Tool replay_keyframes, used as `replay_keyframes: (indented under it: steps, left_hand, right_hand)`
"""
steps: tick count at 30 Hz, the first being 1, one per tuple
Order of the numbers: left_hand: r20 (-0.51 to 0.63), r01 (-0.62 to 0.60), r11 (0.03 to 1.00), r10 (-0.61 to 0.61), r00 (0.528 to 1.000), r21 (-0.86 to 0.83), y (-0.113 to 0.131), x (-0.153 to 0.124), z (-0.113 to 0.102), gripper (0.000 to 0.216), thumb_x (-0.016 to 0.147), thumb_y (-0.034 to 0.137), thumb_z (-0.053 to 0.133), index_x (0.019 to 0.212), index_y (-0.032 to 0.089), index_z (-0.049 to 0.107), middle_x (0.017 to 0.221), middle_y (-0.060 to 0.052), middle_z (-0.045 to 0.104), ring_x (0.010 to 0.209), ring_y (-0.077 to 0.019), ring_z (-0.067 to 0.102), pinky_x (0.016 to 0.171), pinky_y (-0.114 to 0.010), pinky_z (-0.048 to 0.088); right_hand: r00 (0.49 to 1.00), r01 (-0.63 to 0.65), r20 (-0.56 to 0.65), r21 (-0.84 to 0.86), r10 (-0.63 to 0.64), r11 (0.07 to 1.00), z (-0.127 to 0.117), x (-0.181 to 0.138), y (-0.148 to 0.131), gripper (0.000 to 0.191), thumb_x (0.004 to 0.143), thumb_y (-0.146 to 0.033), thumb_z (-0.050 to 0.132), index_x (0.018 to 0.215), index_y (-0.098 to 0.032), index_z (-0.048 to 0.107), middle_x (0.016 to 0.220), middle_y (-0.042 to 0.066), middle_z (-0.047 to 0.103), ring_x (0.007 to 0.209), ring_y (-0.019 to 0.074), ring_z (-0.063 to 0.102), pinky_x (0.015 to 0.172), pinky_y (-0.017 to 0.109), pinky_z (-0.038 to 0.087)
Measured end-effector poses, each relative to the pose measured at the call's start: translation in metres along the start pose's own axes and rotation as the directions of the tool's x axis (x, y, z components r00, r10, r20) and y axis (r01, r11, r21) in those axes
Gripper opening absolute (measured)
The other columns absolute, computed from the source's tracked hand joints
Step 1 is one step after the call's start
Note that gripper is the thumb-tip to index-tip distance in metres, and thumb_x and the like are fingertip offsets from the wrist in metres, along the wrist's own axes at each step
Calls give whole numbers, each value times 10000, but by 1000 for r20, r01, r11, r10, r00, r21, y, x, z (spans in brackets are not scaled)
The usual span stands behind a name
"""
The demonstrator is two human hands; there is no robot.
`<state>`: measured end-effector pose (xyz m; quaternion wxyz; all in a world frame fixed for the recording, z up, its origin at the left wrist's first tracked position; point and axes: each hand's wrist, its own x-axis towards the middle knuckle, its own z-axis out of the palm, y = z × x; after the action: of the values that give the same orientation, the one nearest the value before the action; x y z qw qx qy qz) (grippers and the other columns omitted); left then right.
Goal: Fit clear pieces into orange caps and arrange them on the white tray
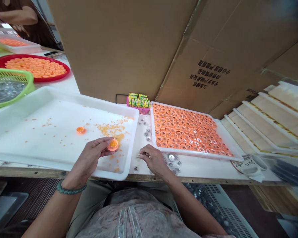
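My left hand [95,149] pinches a small round orange cup [112,145] with yellow beads inside, above the right part of a white tray [62,162]. Loose yellow beads [114,129] lie scattered in that tray, thickest near its right side. A second orange cup [80,130] rests in the tray, apart from my hand. Over the table strip between two trays, my right hand [154,160] has its thumb and fingertips pressed together; what they hold is too small to make out. Small clear discs with dark prints [172,158] lie beside and beyond this hand.
Orange capped pieces fill a second white tray [195,153] at right. Behind stand cardboard boxes [129,46] and a pink box of small packets [139,110]. Stacked trays [270,115] are far right. A green basket [29,77], red tray [62,77] and another person [27,19] are left.
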<state>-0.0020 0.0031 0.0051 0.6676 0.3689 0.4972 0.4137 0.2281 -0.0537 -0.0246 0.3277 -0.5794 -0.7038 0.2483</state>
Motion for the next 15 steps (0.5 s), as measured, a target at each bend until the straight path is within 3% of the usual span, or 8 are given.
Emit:
replay_keyframes:
  steps: [5,15]
  left_hand:
    - [29,1,998,1,1000,-64,-1,0,1,391,649,333,724,961,105,666,853,-87,709,770,-205,650,731,-321,519]
    - [101,-18,982,37,994,-190,-2,0,0,300,668,303,718,915,138,672,882,-73,696,812,-187,631,800,-315,496]
  right_hand:
    - [997,57,-67,161,-47,985,-15,14,-26,36,790,-162,591,815,-188,590,763,-5,586,716,117,535,680,228,416]
    - [992,-102,-12,484,123,869,10,48,-53,130,670,-257,698,750,-182,629,733,-1,608,661,126,560,614,244,472]
